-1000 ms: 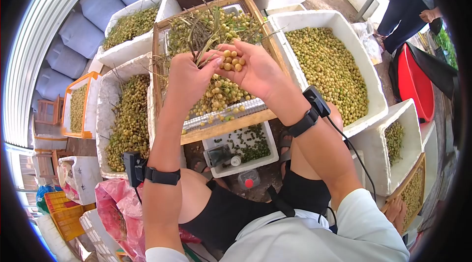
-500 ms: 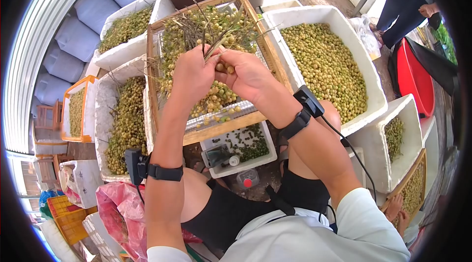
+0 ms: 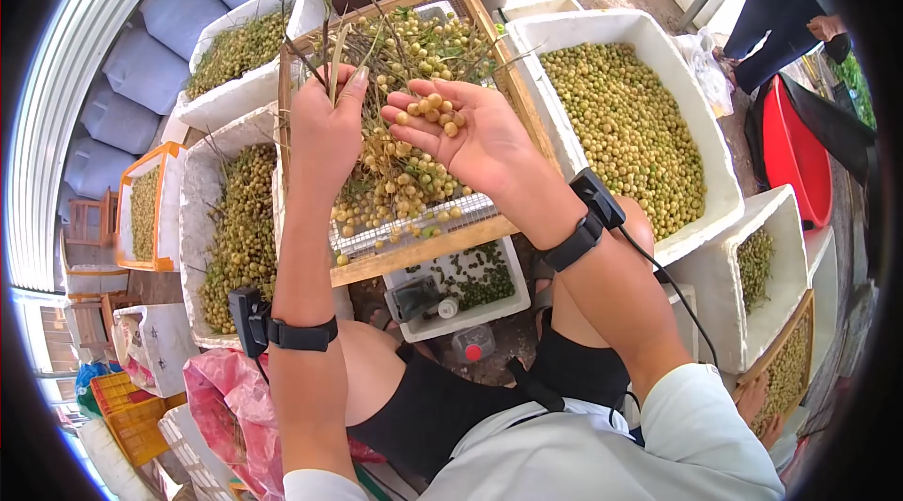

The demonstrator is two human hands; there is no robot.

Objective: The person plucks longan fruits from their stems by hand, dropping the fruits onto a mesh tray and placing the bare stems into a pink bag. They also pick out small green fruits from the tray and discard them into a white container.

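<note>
Looking down, head view: the left hand (image 3: 324,132) is raised over the wooden-framed sieve tray (image 3: 428,250), its grip closed around a bundle of bare stems (image 3: 326,26) that stick up past the fingers. The right hand (image 3: 470,139) is just beside it, palm up, grip apart, with a small heap of loose yellow fruits (image 3: 431,112) resting on the fingers, above the tray's middle. A pile of fruit on stalks (image 3: 400,183) lies on the tray mesh below; both hands and the left forearm hide part of it. A large white foam box (image 3: 602,23) filled with loose fruit is right of the tray, touching its frame. Another foam box (image 3: 193,181) with stalked fruit is on the left. A small white tub (image 3: 489,308) with green fruit sits under the tray's near edge, and a red-capped bottle (image 3: 473,344) stands near it. A red basin (image 3: 790,158) is at far right, with another person (image 3: 771,12) standing beyond it.
</note>
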